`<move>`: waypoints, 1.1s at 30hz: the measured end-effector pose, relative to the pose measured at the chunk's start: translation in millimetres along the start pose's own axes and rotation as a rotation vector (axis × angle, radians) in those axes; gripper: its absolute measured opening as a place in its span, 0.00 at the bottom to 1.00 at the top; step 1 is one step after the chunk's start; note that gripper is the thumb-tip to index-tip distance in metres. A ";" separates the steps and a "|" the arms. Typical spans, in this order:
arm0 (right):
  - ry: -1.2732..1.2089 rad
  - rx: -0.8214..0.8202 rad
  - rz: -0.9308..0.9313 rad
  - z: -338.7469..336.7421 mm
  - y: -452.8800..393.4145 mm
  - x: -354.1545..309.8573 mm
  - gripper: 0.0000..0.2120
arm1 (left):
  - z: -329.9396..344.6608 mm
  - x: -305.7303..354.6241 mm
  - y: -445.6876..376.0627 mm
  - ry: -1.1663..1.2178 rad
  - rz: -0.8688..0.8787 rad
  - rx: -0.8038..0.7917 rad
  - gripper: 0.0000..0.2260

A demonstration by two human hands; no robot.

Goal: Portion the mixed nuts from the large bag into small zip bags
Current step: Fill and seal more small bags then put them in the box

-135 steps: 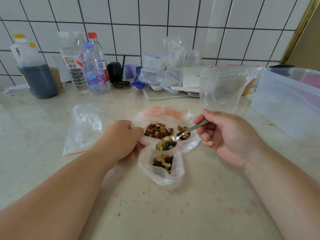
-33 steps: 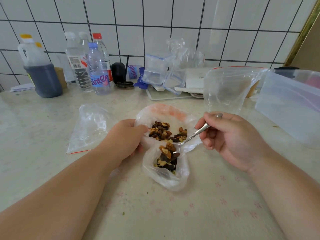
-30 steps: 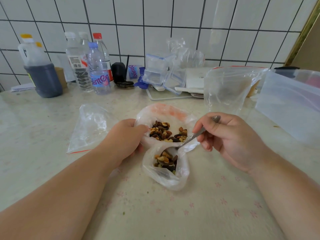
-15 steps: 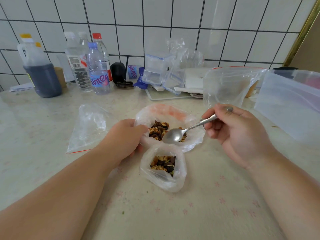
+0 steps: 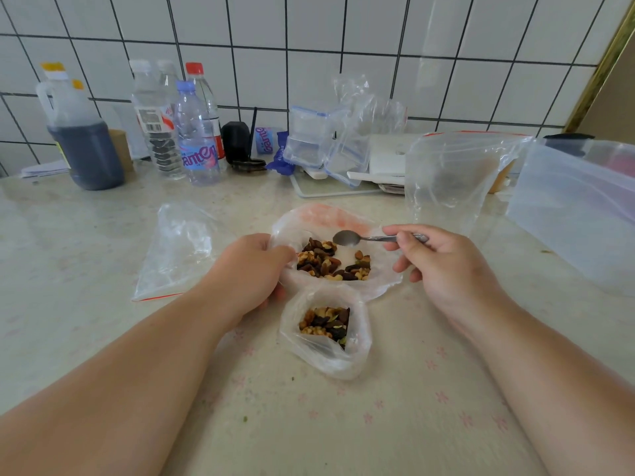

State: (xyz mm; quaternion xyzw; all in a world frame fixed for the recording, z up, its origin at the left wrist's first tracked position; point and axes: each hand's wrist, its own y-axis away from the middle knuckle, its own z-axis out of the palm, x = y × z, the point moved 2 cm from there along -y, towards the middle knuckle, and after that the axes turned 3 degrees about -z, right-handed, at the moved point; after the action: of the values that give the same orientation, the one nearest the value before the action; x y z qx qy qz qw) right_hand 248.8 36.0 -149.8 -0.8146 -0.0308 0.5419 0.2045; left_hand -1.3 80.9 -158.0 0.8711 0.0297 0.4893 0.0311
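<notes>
The large bag (image 5: 319,219) lies open in the middle of the table with mixed nuts (image 5: 330,261) inside. My left hand (image 5: 251,269) grips its left rim and the mouth of the small zip bag (image 5: 326,355), which sits just in front, partly filled with nuts (image 5: 326,322). My right hand (image 5: 443,266) holds a metal spoon (image 5: 364,238). Its empty bowl hovers over the far side of the large bag's nuts.
An empty zip bag (image 5: 178,249) lies to the left. A big clear bag (image 5: 453,173) stands behind my right hand, and a translucent bin (image 5: 577,214) at far right. Bottles (image 5: 196,132), a dark jug (image 5: 82,146) and stacked containers (image 5: 319,146) line the tiled wall.
The spoon tipped its nuts into the small zip bag, then lifted out empty and moved back over the far part of the large bag. My left hand stayed on the bags.
</notes>
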 end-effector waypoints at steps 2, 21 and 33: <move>0.034 -0.035 -0.002 2.4 0.0 0.8 0.11 | 0.1 -0.1 -0.2 -0.008 -0.001 0.006 0.16; -0.392 -0.055 0.288 11.4 1.1 0.4 0.11 | 1.1 -0.7 -1.7 0.001 0.005 -0.010 0.12; -0.654 0.098 0.508 0.2 -5.5 -0.7 0.14 | 0.6 1.1 0.9 -0.008 -0.002 -0.015 0.14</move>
State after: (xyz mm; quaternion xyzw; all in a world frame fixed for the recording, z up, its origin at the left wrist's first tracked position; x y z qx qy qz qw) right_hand 249.2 41.0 -147.3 -0.5706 0.1339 0.8060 0.0823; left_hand -0.2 80.0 -157.3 0.8726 0.0266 0.4862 0.0384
